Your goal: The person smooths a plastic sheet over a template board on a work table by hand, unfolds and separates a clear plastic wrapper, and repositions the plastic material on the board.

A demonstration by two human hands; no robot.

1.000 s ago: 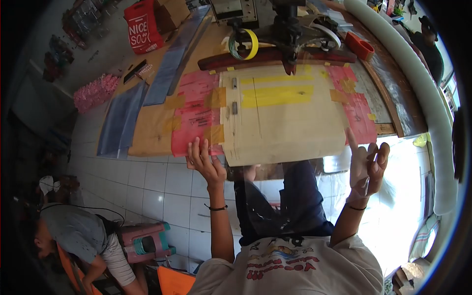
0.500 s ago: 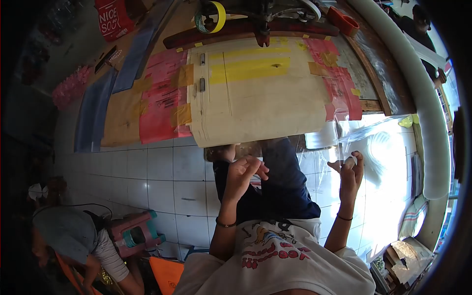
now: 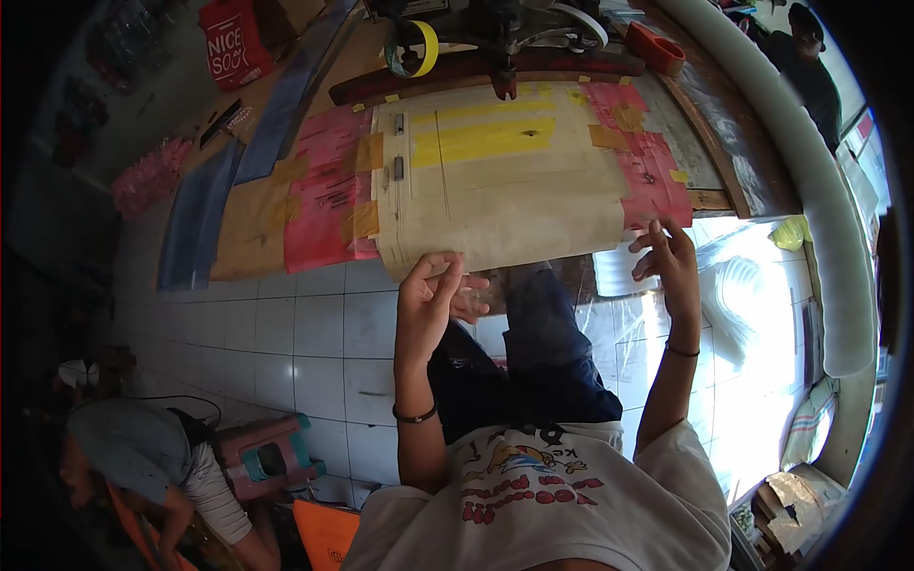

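My left hand is at the near left corner of a cream board, thumb and forefinger pinched together and the other fingers apart. Under the board's right side is my right hand, fingers curled and tips together near the red taped strip. A thin clear plastic sheet shows by its glints and haze between the hands, in front of my legs. Its edges are hard to make out. Yellow tape crosses the board, and two small metal pieces sit at its left.
Across the board's far side lies a dark red bar under a black metal mechanism. A tape roll hangs there. An orange-red tape dispenser stands back right. A long white roll flanks the right. A person bends at lower left.
Both hands have moved forward and up to the board's near edge, the left one also slightly leftward. The clear sheet has moved with them. The view has shifted slightly.
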